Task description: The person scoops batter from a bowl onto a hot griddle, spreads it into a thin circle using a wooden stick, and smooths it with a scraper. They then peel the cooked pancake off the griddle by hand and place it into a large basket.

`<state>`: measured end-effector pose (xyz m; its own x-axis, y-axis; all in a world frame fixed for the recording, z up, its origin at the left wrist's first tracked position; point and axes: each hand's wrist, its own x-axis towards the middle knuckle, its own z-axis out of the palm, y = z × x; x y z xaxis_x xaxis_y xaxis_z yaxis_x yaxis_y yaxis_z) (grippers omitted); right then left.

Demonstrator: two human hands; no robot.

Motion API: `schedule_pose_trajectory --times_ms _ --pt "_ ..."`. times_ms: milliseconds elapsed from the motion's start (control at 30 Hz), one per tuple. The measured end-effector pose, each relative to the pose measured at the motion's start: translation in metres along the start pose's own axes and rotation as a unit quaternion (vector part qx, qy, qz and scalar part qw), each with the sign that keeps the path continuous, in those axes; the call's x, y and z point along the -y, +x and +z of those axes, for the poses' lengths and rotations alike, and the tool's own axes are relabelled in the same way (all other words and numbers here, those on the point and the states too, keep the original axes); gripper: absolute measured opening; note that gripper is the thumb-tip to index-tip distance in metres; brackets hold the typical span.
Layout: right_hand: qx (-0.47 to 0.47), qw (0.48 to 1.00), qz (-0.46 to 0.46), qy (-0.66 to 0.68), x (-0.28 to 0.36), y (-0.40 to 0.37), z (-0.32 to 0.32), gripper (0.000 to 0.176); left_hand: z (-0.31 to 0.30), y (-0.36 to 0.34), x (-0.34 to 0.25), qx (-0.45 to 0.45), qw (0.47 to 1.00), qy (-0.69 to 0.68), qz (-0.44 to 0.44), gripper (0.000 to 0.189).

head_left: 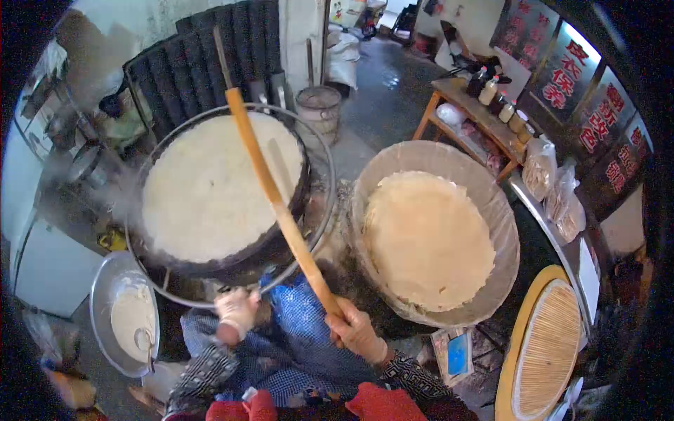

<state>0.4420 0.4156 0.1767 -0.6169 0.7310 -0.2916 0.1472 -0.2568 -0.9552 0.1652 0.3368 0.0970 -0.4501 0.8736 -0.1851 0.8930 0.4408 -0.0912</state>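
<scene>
My right hand [357, 328] is wrapped around the lower end of a long wooden stick [263, 175], which slants up across the round griddle [298, 189]. A broad pale sheet of batter [210, 186] covers the griddle's surface. My left hand [237, 310] is closed on the near side of the large metal ring [333, 182] around the griddle; its fingers are slightly blurred. To the right stands a big lined basket [502, 231] holding a stack of thin tan pancakes [428, 242]. At the lower left, a metal basin [105, 281] contains pale batter and a ladle [144, 342].
Steam drifts at the left. A bucket [318, 112] stands behind the griddle. Bottles and jars [488, 91] line a wooden bench [463, 98] at the back right. A round slatted tray [551, 351] leans at the lower right, below plastic bags [564, 203].
</scene>
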Motion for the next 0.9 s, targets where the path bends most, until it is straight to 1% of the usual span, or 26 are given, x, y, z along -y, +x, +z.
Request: schedule_pose_trajectory --times_ms 33,67,100,133,167,200,233,267,300,333,400,433,467,533,567,600,633,667,733,767,800,867,900 --pt "-0.019 1.0 -0.006 0.022 -0.002 0.0 -0.001 0.05 -0.045 0.0 -0.036 0.034 0.997 -0.073 0.007 0.034" --pt "-0.03 0.999 -0.002 0.011 -0.001 -0.002 -0.002 0.062 -0.043 0.003 -0.063 -0.053 0.985 -0.166 -0.01 0.034" --pt "-0.065 0.998 0.007 0.023 -0.002 -0.001 -0.004 0.062 -0.044 0.007 -0.085 -0.114 0.966 -0.229 0.026 0.029" --pt "-0.098 0.994 0.02 0.034 -0.004 -0.002 -0.006 0.062 -0.065 0.003 -0.105 -0.13 0.941 -0.298 0.1 0.036" --pt "-0.111 0.993 0.031 0.035 -0.009 -0.008 -0.013 0.062 -0.04 -0.002 -0.131 -0.226 0.859 -0.432 0.158 0.05" --pt "-0.125 0.991 0.042 0.032 -0.014 -0.012 -0.025 0.061 -0.074 -0.011 -0.138 -0.197 0.817 -0.478 0.254 0.067" --pt "-0.123 0.991 0.011 -0.043 -0.024 -0.017 -0.038 0.061 -0.105 -0.005 -0.137 -0.187 0.836 -0.369 0.361 0.068" --pt "-0.123 0.985 -0.024 -0.117 -0.033 -0.026 -0.05 0.061 -0.123 0.007 -0.135 -0.167 0.831 -0.255 0.465 0.069" --pt "-0.118 0.988 0.014 -0.097 -0.034 -0.034 -0.054 0.061 -0.122 0.023 -0.136 -0.178 0.848 -0.236 0.44 0.075" --pt "-0.108 0.989 0.016 -0.099 -0.045 -0.042 -0.059 0.061 -0.121 0.04 -0.134 -0.193 0.86 -0.215 0.42 0.081" --pt "-0.064 0.981 -0.048 -0.175 -0.066 -0.054 -0.069 0.058 -0.117 0.083 -0.121 -0.218 0.873 -0.145 0.411 0.085" --pt "-0.074 0.994 0.077 0.012 -0.03 -0.055 -0.051 0.058 -0.113 0.106 -0.115 -0.225 0.876 -0.121 0.41 0.087" --pt "-0.073 0.994 0.077 0.011 -0.016 -0.048 -0.042 0.058 -0.114 0.125 -0.109 -0.232 0.876 -0.101 0.411 0.089" --pt "-0.071 0.984 0.153 0.055 0.001 -0.033 -0.031 0.06 -0.114 0.157 -0.097 -0.215 0.882 -0.094 0.408 0.091" --pt "-0.073 0.984 0.154 0.055 0.001 -0.022 -0.025 0.06 -0.098 0.173 -0.09 -0.185 0.903 -0.062 0.382 0.092" --pt "-0.035 0.98 0.171 0.091 -0.002 -0.01 -0.019 0.06 -0.078 0.188 -0.08 -0.153 0.922 -0.031 0.354 0.094" --pt "0.003 0.974 0.186 0.126 -0.002 0.002 -0.013 0.06 -0.077 0.197 -0.069 -0.163 0.925 0.009 0.343 0.098" --pt "0.005 0.974 0.186 0.126 0.002 0.017 -0.009 0.06 -0.077 0.208 -0.056 -0.163 0.925 0.011 0.342 0.098" --pt "0.061 0.958 0.193 0.202 0.012 0.043 0.003 0.058 -0.082 0.22 -0.022 -0.119 0.943 0.003 0.311 0.098" --pt "0.081 0.953 0.211 0.2 0.022 0.057 0.011 0.057 -0.071 0.233 0.001 -0.166 0.935 0.003 0.314 0.093" --pt "0.081 0.952 0.216 0.201 0.024 0.071 0.02 0.057 -0.071 0.238 0.022 -0.161 0.936 0.001 0.314 0.093" --pt "0.141 0.961 0.178 0.157 0.023 0.098 0.04 0.057 -0.074 0.243 0.063 -0.135 0.949 -0.054 0.28 0.083" --pt "0.157 0.96 0.165 0.163 0.017 0.108 0.05 0.058 -0.073 0.239 0.083 -0.131 0.95 -0.057 0.277 0.083"
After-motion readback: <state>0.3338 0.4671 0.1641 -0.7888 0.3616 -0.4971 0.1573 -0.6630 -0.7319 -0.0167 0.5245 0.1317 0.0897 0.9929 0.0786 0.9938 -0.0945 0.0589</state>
